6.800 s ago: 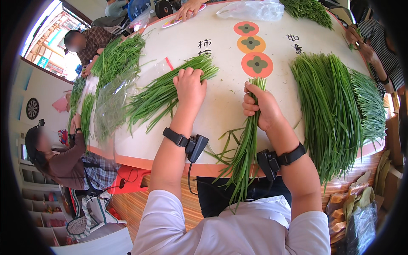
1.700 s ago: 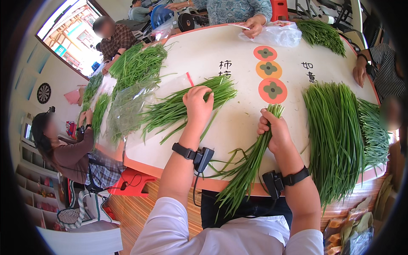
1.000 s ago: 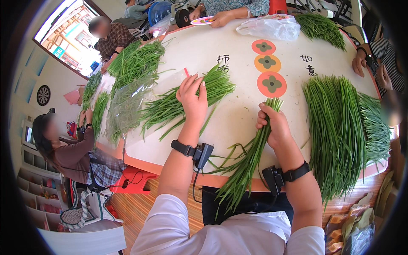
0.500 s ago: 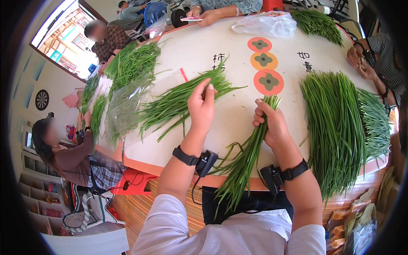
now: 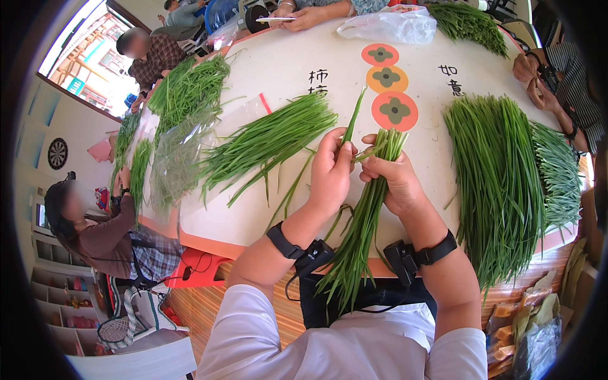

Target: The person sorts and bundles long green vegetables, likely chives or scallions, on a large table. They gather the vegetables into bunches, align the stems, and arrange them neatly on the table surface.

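My right hand (image 5: 394,179) is wrapped round a bunch of garlic chives (image 5: 361,231), its cut ends up and the green leaves trailing down over the table's near edge. Close beside it, my left hand (image 5: 331,174) pinches a few chive leaves (image 5: 356,114), one tip pointing up. The two hands nearly meet at the top of the bunch. To the left of my left hand lies a loose pile of chives (image 5: 272,140), partly on a clear plastic bag (image 5: 183,155). On the right a large, evenly laid heap of chives (image 5: 497,190) hangs over the edge.
More chives lie at the far left (image 5: 190,95) and far right (image 5: 468,28) of the white table (image 5: 285,57). A crumpled white plastic bag (image 5: 389,26) rests at the back. Several people sit round the table; a red stool (image 5: 196,269) stands at left.
My left hand has come from the loose pile rightward to the bunch, with a few leaves in its fingers. My right hand still grips the bunch.
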`<action>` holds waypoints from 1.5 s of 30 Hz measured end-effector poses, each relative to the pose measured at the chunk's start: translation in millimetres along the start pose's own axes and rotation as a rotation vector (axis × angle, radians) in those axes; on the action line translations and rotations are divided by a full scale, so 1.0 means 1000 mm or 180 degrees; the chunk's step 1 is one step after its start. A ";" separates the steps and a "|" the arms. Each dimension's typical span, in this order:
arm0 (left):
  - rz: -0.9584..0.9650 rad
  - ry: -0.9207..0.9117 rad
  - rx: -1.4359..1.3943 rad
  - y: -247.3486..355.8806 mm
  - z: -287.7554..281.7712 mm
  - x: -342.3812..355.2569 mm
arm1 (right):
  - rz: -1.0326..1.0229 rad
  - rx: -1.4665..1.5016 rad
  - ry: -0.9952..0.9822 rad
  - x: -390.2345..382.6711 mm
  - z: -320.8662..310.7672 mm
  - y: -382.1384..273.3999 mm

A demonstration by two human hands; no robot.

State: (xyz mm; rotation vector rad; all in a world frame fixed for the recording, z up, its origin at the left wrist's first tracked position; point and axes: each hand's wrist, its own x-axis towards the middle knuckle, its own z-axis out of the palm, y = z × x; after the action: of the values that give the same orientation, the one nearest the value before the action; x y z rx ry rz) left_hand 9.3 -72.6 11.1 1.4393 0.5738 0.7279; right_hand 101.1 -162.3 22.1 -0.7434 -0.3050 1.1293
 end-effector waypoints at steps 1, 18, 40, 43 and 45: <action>-0.0003 0.0058 -0.0042 -0.001 0.001 0.000 | 0.0001 0.0003 -0.0001 0.000 0.000 0.000; -0.0469 -0.0099 -0.0435 0.000 0.007 0.000 | -0.0102 -0.0206 0.0109 0.002 0.000 0.002; 0.0367 -0.0469 0.0255 0.003 0.013 -0.017 | -0.0088 0.0617 0.0504 0.010 -0.012 0.002; 0.0511 -0.0551 0.0420 0.008 0.015 -0.021 | -0.0057 0.0593 0.0559 0.009 -0.010 0.002; 0.0621 -0.0557 0.0364 0.005 0.015 -0.021 | -0.0054 0.0633 0.0581 0.009 -0.010 0.002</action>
State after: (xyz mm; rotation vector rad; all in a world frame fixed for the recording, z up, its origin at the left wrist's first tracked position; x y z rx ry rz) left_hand 5.7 -98.5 15.7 1.6629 0.3472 0.7217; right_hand 109.3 -158.0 12.3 -0.6604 -0.0439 1.0502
